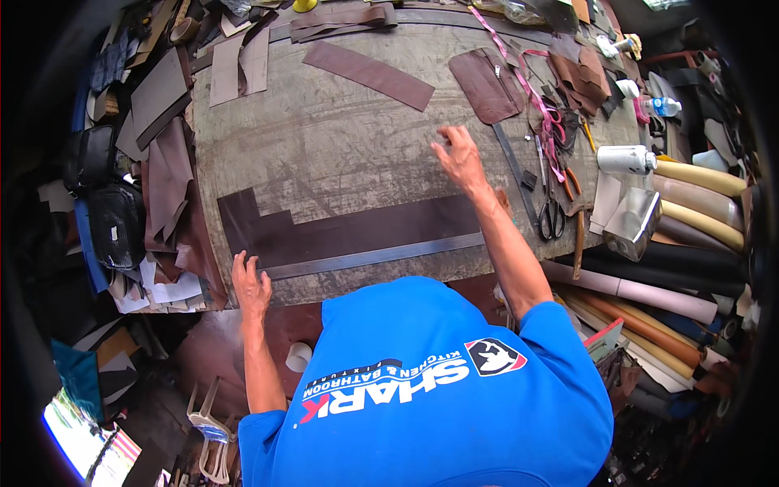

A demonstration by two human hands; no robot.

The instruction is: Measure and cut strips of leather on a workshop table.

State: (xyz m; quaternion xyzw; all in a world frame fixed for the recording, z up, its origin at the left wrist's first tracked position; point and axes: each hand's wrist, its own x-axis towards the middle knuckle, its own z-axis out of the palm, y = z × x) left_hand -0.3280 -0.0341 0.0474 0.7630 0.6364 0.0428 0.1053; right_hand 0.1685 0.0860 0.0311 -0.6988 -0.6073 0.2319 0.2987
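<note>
A dark brown leather sheet (357, 231) with a stepped left end lies along the near side of the worktable (341, 154). Along its near edge runs a long metal straightedge (373, 254). My left hand (251, 286) is at the left end of the straightedge, fingers apart; whether it touches the metal I cannot tell. Over the table beyond the leather's right end is my right hand (461, 159), its fingers loosely bent and apart with nothing visible in them. My right forearm hides the right end of the leather and straightedge.
A brown leather strip (369, 75) and a zippered leather piece (488, 84) lie farther back. Black-handled scissors (551, 219), a pink tape measure (535, 97) and a white bottle (626, 159) are on the right. Leather scraps (169, 183) pile at left; material rolls (641, 296) stack at right.
</note>
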